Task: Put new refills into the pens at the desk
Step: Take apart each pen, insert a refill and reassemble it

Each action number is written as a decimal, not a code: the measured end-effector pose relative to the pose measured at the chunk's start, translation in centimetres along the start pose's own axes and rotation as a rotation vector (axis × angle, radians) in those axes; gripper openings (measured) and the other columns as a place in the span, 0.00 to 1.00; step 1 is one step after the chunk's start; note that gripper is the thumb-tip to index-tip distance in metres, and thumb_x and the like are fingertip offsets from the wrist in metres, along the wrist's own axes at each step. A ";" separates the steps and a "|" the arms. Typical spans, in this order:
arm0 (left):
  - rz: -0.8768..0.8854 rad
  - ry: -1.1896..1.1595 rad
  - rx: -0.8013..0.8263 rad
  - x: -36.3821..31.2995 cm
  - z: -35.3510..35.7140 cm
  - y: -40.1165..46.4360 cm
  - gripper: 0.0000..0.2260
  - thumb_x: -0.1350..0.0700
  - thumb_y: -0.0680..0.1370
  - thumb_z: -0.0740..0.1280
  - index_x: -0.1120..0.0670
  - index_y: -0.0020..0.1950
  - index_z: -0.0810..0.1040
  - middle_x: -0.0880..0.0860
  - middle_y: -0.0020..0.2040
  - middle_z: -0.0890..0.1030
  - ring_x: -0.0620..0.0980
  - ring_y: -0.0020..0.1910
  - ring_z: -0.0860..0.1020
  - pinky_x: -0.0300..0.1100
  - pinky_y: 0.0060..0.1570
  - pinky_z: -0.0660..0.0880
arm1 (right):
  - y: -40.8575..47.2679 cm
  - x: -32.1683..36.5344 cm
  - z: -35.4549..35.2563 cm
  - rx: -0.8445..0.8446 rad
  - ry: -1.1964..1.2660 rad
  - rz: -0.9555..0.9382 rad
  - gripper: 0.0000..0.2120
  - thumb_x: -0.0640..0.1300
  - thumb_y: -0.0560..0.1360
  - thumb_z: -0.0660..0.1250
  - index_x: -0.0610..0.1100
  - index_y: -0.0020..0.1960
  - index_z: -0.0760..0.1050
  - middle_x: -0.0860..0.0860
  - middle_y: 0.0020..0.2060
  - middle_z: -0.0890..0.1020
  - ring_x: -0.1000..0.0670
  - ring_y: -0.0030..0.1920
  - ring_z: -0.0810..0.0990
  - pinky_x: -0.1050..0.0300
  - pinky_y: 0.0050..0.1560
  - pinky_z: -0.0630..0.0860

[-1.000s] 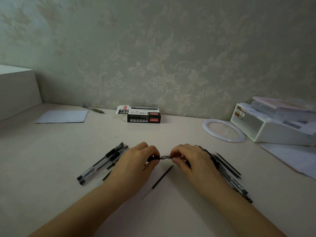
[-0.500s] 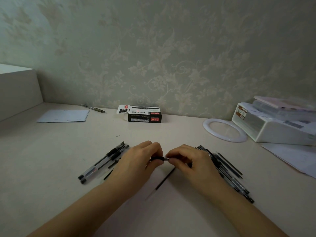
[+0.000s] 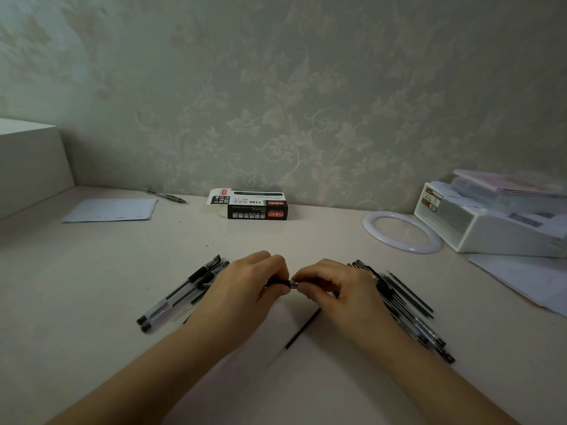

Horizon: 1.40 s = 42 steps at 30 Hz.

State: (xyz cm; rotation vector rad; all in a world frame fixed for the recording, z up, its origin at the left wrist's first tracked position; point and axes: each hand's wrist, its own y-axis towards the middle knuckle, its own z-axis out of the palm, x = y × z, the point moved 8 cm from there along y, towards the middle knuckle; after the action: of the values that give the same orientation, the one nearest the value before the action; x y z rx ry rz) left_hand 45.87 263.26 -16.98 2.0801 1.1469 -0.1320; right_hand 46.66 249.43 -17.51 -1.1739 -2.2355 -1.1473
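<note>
My left hand [image 3: 245,289] grips the black grip end of a pen [image 3: 280,283] just above the desk [image 3: 92,271]. My right hand [image 3: 334,289] pinches the pen's metal tip piece [image 3: 294,284], and the two hands nearly touch. A loose black refill [image 3: 302,331] lies on the desk below my right hand. Clear pens with black caps [image 3: 181,294] lie in a small group left of my left hand. A larger pile of pens and refills [image 3: 408,308] lies to the right, partly hidden by my right hand.
A black, white and red refill box [image 3: 251,205] lies open near the wall. A sheet of paper [image 3: 112,210] and a single pen [image 3: 165,196] are at the back left. A white ring [image 3: 372,231], a white storage box [image 3: 497,231] and papers [image 3: 521,277] sit at the right.
My hands have drawn closer together, and the gap between the pen's grip and the tip piece has closed. The view has shifted slightly.
</note>
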 end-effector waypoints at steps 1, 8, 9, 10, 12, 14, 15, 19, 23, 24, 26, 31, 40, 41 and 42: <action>-0.009 -0.003 -0.002 0.0 0.0 0.0 0.02 0.54 0.76 0.69 0.51 0.44 0.77 0.45 0.41 0.77 0.43 0.38 0.75 0.47 0.40 0.75 | 0.1 0.0 0.0 -0.006 -0.005 0.004 0.05 0.40 0.75 0.72 0.46 0.50 0.85 0.57 0.41 0.84 0.55 0.44 0.82 0.65 0.45 0.76; -0.304 0.183 -0.233 4.1 -4.5 -0.2 0.03 0.55 0.78 0.65 0.52 0.46 0.72 0.50 0.42 0.75 0.52 0.38 0.73 0.48 0.38 0.71 | -0.1 -0.9 -0.9 0.152 -0.202 0.035 0.15 0.54 0.69 0.75 0.59 0.54 0.76 0.61 0.46 0.75 0.55 0.43 0.75 0.69 0.43 0.70; -0.399 0.219 -0.262 5.6 -5.5 -0.4 0.02 0.56 0.78 0.64 0.54 0.47 0.72 0.52 0.44 0.75 0.55 0.39 0.73 0.49 0.39 0.71 | -0.2 -0.9 -1.0 0.211 -0.218 0.028 0.14 0.55 0.68 0.76 0.58 0.51 0.77 0.60 0.44 0.74 0.54 0.41 0.74 0.68 0.42 0.70; -0.494 0.256 -0.270 6.9 -6.2 -0.8 0.02 0.57 0.79 0.63 0.56 0.49 0.73 0.54 0.45 0.74 0.56 0.40 0.73 0.50 0.40 0.71 | -0.4 -0.9 -1.1 0.268 -0.203 0.031 0.14 0.55 0.67 0.77 0.58 0.49 0.78 0.59 0.43 0.74 0.53 0.39 0.74 0.68 0.40 0.70; -0.651 0.313 -0.222 9.1 -6.8 -1.7 0.04 0.59 0.80 0.60 0.58 0.52 0.73 0.56 0.47 0.72 0.57 0.41 0.72 0.51 0.41 0.71 | -0.6 -0.9 -0.8 0.365 -0.167 0.024 0.12 0.52 0.66 0.78 0.56 0.47 0.80 0.58 0.40 0.75 0.52 0.37 0.75 0.68 0.40 0.70; -0.745 0.352 -0.129 10.5 -6.4 -2.4 0.06 0.60 0.79 0.58 0.59 0.53 0.73 0.58 0.49 0.72 0.59 0.44 0.73 0.52 0.44 0.73 | -0.8 -0.6 -0.1 0.416 -0.200 -0.021 0.08 0.48 0.68 0.77 0.53 0.46 0.82 0.56 0.38 0.77 0.54 0.38 0.76 0.70 0.41 0.70; -0.775 0.367 -0.081 10.9 -6.1 -2.7 0.06 0.61 0.79 0.58 0.58 0.53 0.73 0.58 0.49 0.73 0.59 0.45 0.74 0.52 0.45 0.73 | -0.9 -0.5 0.3 0.419 -0.212 -0.041 0.05 0.46 0.70 0.76 0.52 0.45 0.83 0.55 0.38 0.78 0.55 0.39 0.77 0.69 0.42 0.70; -0.821 0.424 0.054 11.6 -5.2 -3.1 0.08 0.60 0.78 0.58 0.55 0.54 0.74 0.55 0.51 0.74 0.56 0.50 0.74 0.50 0.49 0.74 | -0.8 0.0 1.6 0.393 -0.252 -0.104 0.01 0.44 0.73 0.73 0.49 0.44 0.84 0.54 0.40 0.79 0.58 0.39 0.76 0.70 0.42 0.68; -0.822 0.462 0.081 11.5 -4.9 -3.0 0.09 0.58 0.79 0.57 0.54 0.55 0.74 0.54 0.50 0.72 0.56 0.51 0.73 0.48 0.48 0.73 | -0.8 -0.1 1.6 0.341 -0.247 -0.109 0.03 0.45 0.75 0.71 0.48 0.46 0.83 0.57 0.44 0.78 0.60 0.40 0.75 0.71 0.43 0.68; -0.820 0.474 0.081 11.4 -4.9 -3.0 0.09 0.57 0.80 0.57 0.54 0.56 0.74 0.54 0.50 0.71 0.56 0.51 0.73 0.48 0.47 0.72 | -0.7 -0.2 1.2 0.324 -0.228 -0.098 0.03 0.46 0.76 0.71 0.49 0.47 0.83 0.57 0.44 0.78 0.59 0.41 0.76 0.71 0.43 0.68; -0.784 0.509 0.054 10.7 -5.1 -2.6 0.10 0.53 0.81 0.57 0.54 0.58 0.73 0.54 0.52 0.72 0.56 0.53 0.72 0.48 0.48 0.72 | -0.7 -0.5 0.4 0.322 -0.150 -0.054 0.05 0.49 0.74 0.72 0.53 0.49 0.83 0.58 0.45 0.78 0.57 0.43 0.78 0.70 0.43 0.70; -0.390 0.306 -0.138 4.8 -4.2 -0.6 0.08 0.49 0.79 0.62 0.51 0.53 0.76 0.50 0.49 0.75 0.52 0.48 0.74 0.48 0.48 0.74 | -0.9 -0.7 1.3 0.369 -0.227 -0.071 0.08 0.47 0.72 0.74 0.54 0.51 0.83 0.59 0.45 0.77 0.59 0.42 0.77 0.71 0.44 0.70; -0.073 0.082 0.038 -0.3 1.2 -0.9 0.02 0.50 0.79 0.62 0.44 0.51 0.70 0.41 0.41 0.70 0.39 0.36 0.72 0.33 0.35 0.69 | 0.2 -0.8 0.4 0.094 -0.389 0.004 0.04 0.45 0.74 0.72 0.48 0.48 0.79 0.57 0.42 0.75 0.58 0.38 0.74 0.62 0.43 0.73; -0.068 0.078 0.052 -0.3 1.4 -1.0 0.02 0.50 0.79 0.61 0.44 0.51 0.69 0.41 0.40 0.70 0.40 0.37 0.72 0.33 0.34 0.68 | 0.2 -1.4 -0.7 0.050 -0.452 0.061 0.04 0.48 0.74 0.72 0.49 0.47 0.78 0.57 0.41 0.74 0.58 0.38 0.73 0.60 0.42 0.74; -0.065 0.073 0.066 -0.2 1.5 -1.0 0.02 0.49 0.79 0.61 0.44 0.50 0.69 0.42 0.40 0.71 0.41 0.37 0.72 0.33 0.35 0.66 | 0.2 -2.0 -1.7 0.008 -0.509 0.116 0.05 0.50 0.74 0.72 0.50 0.44 0.78 0.56 0.40 0.74 0.57 0.38 0.73 0.60 0.40 0.73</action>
State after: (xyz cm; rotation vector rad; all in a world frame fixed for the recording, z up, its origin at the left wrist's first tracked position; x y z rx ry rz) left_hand 45.33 262.42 -18.54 2.1212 1.2703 -0.1268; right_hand 47.86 247.14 -17.66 -1.7221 -2.4765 -0.8617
